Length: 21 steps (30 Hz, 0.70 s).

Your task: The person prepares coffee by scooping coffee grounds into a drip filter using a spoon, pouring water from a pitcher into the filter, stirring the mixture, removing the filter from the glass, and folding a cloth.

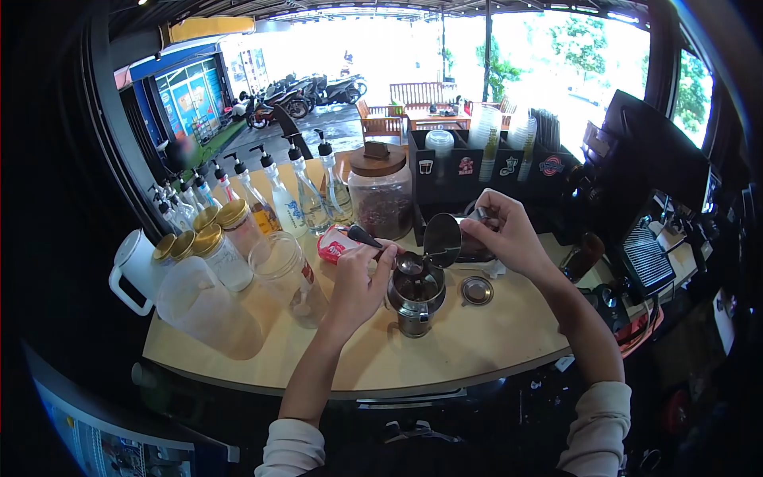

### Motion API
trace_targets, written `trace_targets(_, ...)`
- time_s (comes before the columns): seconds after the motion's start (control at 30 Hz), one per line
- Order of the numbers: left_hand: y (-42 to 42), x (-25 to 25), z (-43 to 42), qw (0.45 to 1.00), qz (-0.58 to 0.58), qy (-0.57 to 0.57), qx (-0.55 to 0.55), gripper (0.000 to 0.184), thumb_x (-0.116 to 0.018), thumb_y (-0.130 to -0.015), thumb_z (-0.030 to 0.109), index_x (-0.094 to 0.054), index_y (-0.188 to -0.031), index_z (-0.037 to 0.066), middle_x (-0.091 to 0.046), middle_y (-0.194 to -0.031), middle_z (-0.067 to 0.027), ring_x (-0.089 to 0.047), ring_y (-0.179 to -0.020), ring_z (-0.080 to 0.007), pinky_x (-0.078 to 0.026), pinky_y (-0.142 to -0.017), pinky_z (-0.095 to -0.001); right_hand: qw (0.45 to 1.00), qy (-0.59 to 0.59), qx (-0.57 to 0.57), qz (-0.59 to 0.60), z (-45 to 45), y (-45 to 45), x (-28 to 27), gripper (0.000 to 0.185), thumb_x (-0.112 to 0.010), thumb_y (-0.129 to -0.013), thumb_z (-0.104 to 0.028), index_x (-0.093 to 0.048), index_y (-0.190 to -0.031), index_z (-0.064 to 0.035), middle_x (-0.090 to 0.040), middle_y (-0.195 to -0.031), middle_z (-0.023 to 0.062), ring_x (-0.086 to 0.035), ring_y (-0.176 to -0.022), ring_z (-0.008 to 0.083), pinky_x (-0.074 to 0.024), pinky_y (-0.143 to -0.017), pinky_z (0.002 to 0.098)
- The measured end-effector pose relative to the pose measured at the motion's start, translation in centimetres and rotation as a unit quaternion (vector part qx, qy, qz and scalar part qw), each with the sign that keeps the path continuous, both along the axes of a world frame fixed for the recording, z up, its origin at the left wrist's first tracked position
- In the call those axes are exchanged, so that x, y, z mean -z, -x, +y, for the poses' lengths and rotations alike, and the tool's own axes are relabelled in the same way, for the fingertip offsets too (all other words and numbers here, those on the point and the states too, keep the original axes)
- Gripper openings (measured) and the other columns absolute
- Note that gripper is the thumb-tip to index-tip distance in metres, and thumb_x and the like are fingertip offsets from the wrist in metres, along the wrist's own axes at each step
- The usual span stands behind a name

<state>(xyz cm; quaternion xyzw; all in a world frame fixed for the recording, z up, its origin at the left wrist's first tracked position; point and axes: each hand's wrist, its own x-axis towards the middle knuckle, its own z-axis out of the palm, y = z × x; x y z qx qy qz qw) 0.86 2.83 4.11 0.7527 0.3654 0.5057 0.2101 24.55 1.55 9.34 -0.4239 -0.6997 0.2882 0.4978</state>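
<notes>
My left hand point(359, 278) is closed around a spoon with a black handle point(364, 236). The spoon's round metal bowl point(410, 264) is over the mouth of a shiny steel pot point(417, 306) on the counter. Closed fingers of my right hand point(505, 230) grip a metal vessel point(443, 238) tilted at the pot's rim, its dark round mouth facing me; the fingers partly hide its body. To the pot's right lies a small round metal lid or strainer point(477, 291). Behind my left hand is a red-and-white packet point(337, 245).
Pump bottles point(286, 205) and gold-lidded jars point(226, 262) line the left of the wooden counter point(369, 374), near clear plastic pitchers point(207, 306). A wooden-lidded jar point(380, 191) and a black cup holder point(469, 187) stand behind; a coffee machine point(648, 250) is at right.
</notes>
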Motion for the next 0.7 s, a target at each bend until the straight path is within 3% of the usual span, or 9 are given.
trace_targets(0.17,0.0,0.2,0.1,1.000,0.008,-0.015,-0.001,0.028,-0.052,-0.094,0.020,-0.068,-0.087,-0.003,-0.067,-0.078,-0.0163,-0.065,-0.077,-0.0312,-0.047,-0.073,-0.0388,0.999,0.037,-0.016,0.028,-0.5,0.5,-0.6,0.021,-0.065,-0.085,-0.005,-0.045,-0.079,-0.0051,-0.046,-0.071,-0.0062,-0.039,-0.064,-0.0030,-0.0336,-0.054,0.0159)
trace_targets(0.23,0.0,0.2,0.0,1.000,0.009,-0.012,-0.002,0.028,-0.052,-0.094,0.019,-0.068,-0.087,-0.002,-0.067,-0.078,-0.0161,-0.064,-0.076,-0.0313,-0.046,-0.074,-0.0388,1.000,0.025,-0.004,0.008,-0.8,0.9,-1.2,0.025,-0.064,-0.086,-0.003,-0.041,-0.075,-0.0033,-0.042,-0.063,-0.0063,-0.040,-0.061,-0.0021,-0.0452,-0.053,0.0179)
trace_targets(0.33,0.2,0.1,-0.1,1.000,0.017,-0.022,-0.009,0.027,-0.052,-0.093,0.019,-0.068,-0.087,-0.001,-0.067,-0.077,-0.0155,-0.064,-0.076,-0.0310,-0.045,-0.075,-0.0386,0.999,0.001,0.013,-0.046,-0.5,0.7,-1.1,0.024,-0.062,-0.087,-0.002,-0.041,-0.076,-0.0027,-0.044,-0.063,-0.0057,-0.044,-0.063,-0.0019,-0.0495,-0.056,0.0175)
trace_targets(0.43,0.4,0.0,-0.2,0.998,0.024,-0.048,-0.026,0.025,-0.052,-0.093,0.018,-0.068,-0.087,0.000,-0.066,-0.076,-0.0144,-0.063,-0.075,-0.0303,-0.044,-0.075,-0.0383,1.000,0.017,-0.005,0.001,-0.8,1.4,-1.4,0.025,-0.063,-0.086,-0.003,-0.041,-0.076,-0.0029,-0.045,-0.063,-0.0057,-0.045,-0.063,-0.0019,-0.0478,-0.055,0.0176)
trace_targets(0.7,1.4,-0.2,-0.3,0.994,0.045,-0.089,-0.051,0.023,-0.051,-0.093,0.017,-0.067,-0.087,0.001,-0.065,-0.074,-0.0124,-0.063,-0.073,-0.0292,-0.043,-0.074,-0.0387,1.000,0.008,0.012,-0.024,-0.3,1.6,-1.2,0.025,-0.064,-0.085,-0.003,-0.041,-0.076,-0.0028,-0.047,-0.064,-0.0045,-0.048,-0.065,-0.0023,-0.0442,-0.053,0.0180)
